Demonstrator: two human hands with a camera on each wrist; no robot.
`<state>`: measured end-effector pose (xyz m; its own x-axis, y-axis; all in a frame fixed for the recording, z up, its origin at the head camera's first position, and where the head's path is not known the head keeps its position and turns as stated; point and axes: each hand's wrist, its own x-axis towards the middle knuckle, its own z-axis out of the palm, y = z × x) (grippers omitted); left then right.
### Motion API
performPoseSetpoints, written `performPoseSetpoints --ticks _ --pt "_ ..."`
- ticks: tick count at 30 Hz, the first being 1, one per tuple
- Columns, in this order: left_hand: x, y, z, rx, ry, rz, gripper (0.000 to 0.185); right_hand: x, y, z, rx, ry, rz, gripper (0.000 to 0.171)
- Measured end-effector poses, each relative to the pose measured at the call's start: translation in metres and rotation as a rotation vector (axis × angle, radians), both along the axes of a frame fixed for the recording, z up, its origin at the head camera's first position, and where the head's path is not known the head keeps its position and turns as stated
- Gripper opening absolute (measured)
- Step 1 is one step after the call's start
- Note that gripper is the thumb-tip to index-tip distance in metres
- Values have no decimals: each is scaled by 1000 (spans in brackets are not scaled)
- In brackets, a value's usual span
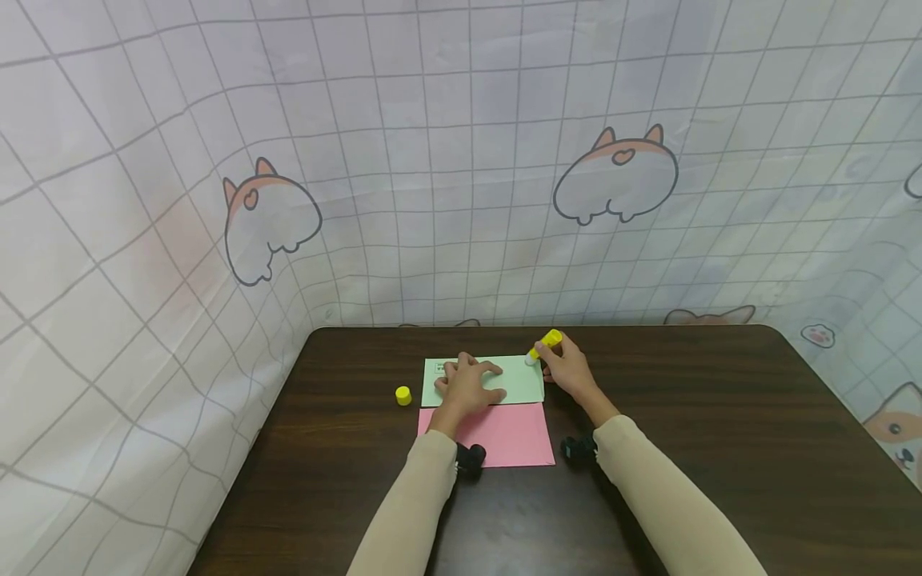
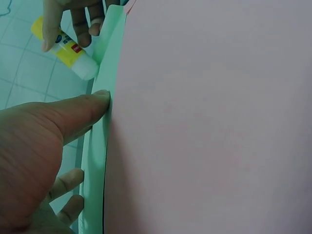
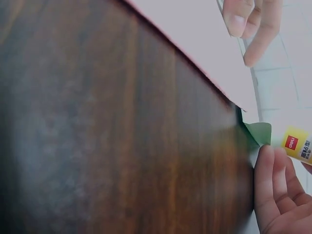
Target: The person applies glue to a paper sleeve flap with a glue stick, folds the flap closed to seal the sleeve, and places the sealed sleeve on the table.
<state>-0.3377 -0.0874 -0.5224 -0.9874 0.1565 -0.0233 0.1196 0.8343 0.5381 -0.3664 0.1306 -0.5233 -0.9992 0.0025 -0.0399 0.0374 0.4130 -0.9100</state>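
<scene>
My left hand presses on a light green sheet of paper with its fingers spread. In the left wrist view its thumb lies along the sheet's near edge. My right hand pinches a yellow glue stick between thumb and fingers, tilted, with the white tip down at the green sheet's far right corner. In the right wrist view a green corner bends up beside the fingertips of that hand. A pink sheet lies just nearer than the green one, partly covered by my left wrist.
The glue stick's yellow cap stands left of the green sheet on the dark wooden table. Behind the table hangs a white grid-patterned cloth with cartoon animals. Black wrist cameras sit under both wrists.
</scene>
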Motion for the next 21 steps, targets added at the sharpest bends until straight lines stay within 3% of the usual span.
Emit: performPoseSetpoints --ticks 21 --pt "2 -1 0 51 -32 0 41 12 6 -3 10 23 42 45"
